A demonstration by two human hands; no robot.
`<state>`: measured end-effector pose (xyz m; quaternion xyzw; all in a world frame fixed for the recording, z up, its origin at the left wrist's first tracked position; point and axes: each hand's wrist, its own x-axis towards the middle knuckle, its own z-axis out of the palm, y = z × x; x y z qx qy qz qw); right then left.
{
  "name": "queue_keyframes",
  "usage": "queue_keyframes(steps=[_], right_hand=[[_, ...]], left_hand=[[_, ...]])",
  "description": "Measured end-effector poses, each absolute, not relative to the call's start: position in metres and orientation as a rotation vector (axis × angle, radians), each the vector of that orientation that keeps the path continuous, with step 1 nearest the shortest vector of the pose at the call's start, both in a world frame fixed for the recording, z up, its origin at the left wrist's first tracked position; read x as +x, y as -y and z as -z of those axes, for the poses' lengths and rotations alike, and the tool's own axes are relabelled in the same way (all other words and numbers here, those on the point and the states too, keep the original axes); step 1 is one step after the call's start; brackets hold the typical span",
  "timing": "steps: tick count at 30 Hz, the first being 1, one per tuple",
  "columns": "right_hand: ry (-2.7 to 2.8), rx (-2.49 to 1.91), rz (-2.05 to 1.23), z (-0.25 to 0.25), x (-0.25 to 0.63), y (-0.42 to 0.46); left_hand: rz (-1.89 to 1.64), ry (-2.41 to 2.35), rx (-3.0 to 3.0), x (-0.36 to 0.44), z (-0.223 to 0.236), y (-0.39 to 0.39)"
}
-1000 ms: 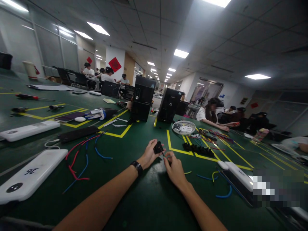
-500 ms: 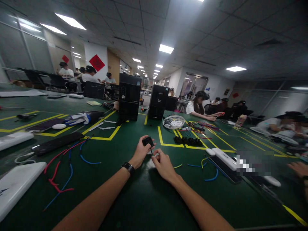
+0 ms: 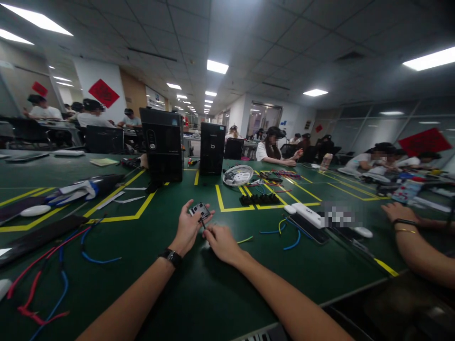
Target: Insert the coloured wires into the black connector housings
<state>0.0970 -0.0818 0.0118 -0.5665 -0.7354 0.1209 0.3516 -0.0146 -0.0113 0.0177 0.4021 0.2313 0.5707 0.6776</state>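
Observation:
My left hand is closed around a small dark boxy part, held just above the green table with its lighter face turned up. A black watch sits on that wrist. My right hand rests beside it on the table with fingers pinched on a thin dark tool whose tip meets the part. A short yellow wire lies just right of my right hand.
Two black computer towers stand behind. A white fan grille, a row of black parts, white power strips and loose red and blue wires lie around. Another person's arm rests at right. Several people sit at other tables.
The camera has swung right, so everything shifted left in view. The part in my left hand has turned, showing a lighter face. Another person's arm has come into view at right.

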Motion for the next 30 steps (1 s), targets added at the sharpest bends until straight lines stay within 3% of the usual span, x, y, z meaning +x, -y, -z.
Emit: queue_keyframes(steps=[12, 18, 25, 30], right_hand=[[1.884, -1.459, -0.334, -0.012, 0.103, 0.077], [1.84, -1.364, -0.521, -0.02, 0.104, 0.081], [1.842, -1.264, -0.771, -0.021, 0.096, 0.085], [1.864, -1.311, -0.704, -0.032, 0.097, 0.087]], left_hand=[[-1.182, -0.509, 0.725, -0.012, -0.015, 0.012], [-1.135, -0.423, 0.672, -0.019, -0.019, 0.009], [-1.342, -0.632, 0.646, -0.01, -0.029, 0.008], [-1.421, -0.8, 0.671, -0.004, -0.027, 0.01]])
